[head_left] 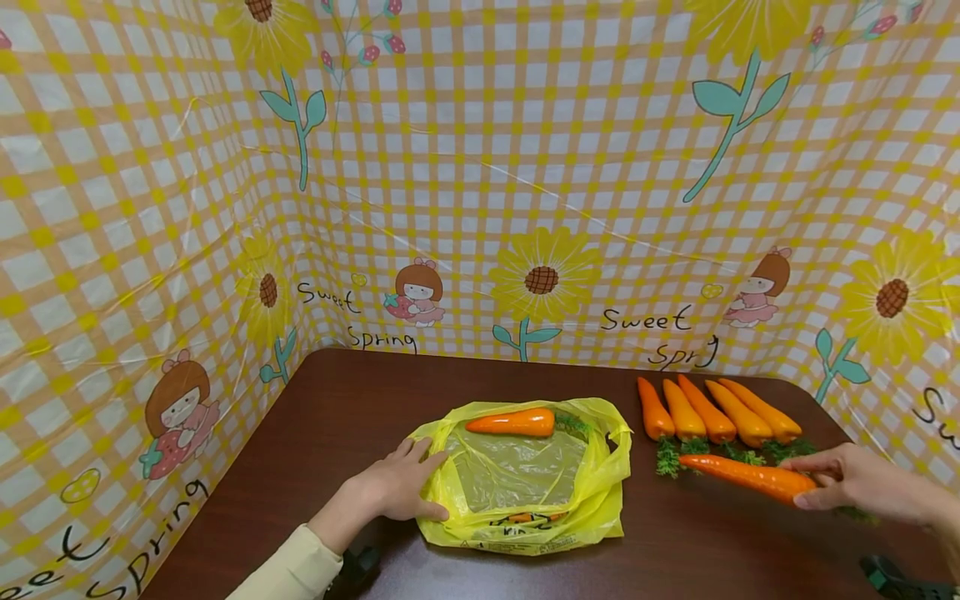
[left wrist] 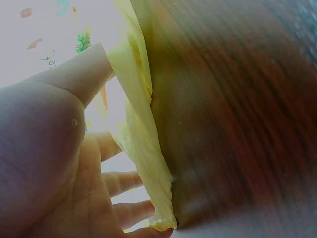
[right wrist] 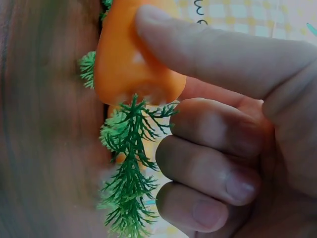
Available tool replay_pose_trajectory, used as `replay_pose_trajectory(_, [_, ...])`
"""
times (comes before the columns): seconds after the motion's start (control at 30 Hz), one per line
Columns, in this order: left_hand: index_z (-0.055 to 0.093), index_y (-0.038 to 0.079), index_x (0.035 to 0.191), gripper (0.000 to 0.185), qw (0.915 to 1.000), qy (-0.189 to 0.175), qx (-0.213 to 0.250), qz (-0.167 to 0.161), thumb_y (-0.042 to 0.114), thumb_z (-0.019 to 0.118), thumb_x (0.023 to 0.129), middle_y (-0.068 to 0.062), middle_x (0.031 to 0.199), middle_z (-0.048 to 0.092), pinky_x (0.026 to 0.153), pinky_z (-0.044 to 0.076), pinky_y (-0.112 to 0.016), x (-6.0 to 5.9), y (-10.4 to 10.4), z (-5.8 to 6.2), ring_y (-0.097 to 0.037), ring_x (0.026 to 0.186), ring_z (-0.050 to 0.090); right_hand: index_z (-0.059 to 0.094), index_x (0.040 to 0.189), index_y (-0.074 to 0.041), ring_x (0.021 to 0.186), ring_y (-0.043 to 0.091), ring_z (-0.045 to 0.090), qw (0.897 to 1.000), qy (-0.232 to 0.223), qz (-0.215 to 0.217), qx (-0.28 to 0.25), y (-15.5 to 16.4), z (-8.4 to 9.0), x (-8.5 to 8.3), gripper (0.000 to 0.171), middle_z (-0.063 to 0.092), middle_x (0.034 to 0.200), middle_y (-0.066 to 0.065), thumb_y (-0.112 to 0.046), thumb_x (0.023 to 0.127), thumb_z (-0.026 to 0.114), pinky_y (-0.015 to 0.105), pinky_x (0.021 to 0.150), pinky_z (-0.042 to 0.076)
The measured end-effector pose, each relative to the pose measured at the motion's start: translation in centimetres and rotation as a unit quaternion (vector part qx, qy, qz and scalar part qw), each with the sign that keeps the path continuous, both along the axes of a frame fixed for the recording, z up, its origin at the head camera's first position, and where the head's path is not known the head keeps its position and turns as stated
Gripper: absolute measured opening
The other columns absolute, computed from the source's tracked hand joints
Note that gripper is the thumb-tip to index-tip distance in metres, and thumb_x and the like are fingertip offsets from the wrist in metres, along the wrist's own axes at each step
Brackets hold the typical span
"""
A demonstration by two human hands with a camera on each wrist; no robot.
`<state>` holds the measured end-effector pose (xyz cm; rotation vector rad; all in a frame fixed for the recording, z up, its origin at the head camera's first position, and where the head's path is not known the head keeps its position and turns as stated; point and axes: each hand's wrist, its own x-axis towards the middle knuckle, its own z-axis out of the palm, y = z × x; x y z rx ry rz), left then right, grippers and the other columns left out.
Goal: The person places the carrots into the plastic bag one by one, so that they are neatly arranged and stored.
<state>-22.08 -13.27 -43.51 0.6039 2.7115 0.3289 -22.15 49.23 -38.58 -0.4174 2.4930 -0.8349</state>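
A yellow plastic bag [head_left: 600, 492] lies with its mouth spread, and my left hand [head_left: 401, 482] rests at its left edge. The fingers [left wrist: 124, 183] of that hand are extended and apart against the thin plastic [left wrist: 148, 148]. One orange carrot [head_left: 513, 422] with a green top lies at the bag's far side; a bit of orange shows near the front. To the right, my right hand [head_left: 843, 477] grips another carrot [head_left: 742, 475] near its thick end, tip pointing left. Its leafy top [right wrist: 131, 168] hangs by the curled fingers in the right wrist view.
Several more carrots [head_left: 682, 412] lie in a row at the table's back right, leafy tops toward me. The brown table [head_left: 337, 408] meets a checked sunflower cloth [head_left: 465, 192] at the back and sides. Dark objects [head_left: 888, 575] sit at the near edge.
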Motion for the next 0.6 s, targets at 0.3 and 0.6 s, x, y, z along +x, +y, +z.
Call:
replay_pose_trajectory(0.3, [0.034, 0.020, 0.159, 0.088, 1.0000, 0.001, 0.002, 0.000, 0.058, 0.070, 0.088, -0.015, 0.167, 0.020, 0.112, 0.035, -0.062, 0.1, 0.0, 0.0, -0.044, 0.152, 0.020, 0.035, 0.135, 0.030, 0.045, 0.008, 0.023, 0.999, 0.029, 0.019, -0.038, -1.4, 0.7, 0.1, 0.061, 0.041, 0.053, -0.001, -0.013, 0.100, 0.062, 0.032, 0.046, 0.033])
replay_pose_trajectory(0.6, [0.034, 0.020, 0.159, 0.087, 1.0000, -0.001, 0.005, -0.001, 0.057, 0.070, 0.089, -0.015, 0.167, 0.019, 0.112, 0.034, -0.062, 0.1, -0.1, 0.1, -0.043, 0.153, 0.019, 0.040, 0.141, 0.022, 0.054, 0.005, 0.035, 0.998, 0.055, -0.009, 0.010, -3.7, 2.6, -0.1, 0.066, 0.063, 0.081, 0.015, -0.023, 0.100, 0.063, 0.028, 0.056, 0.038])
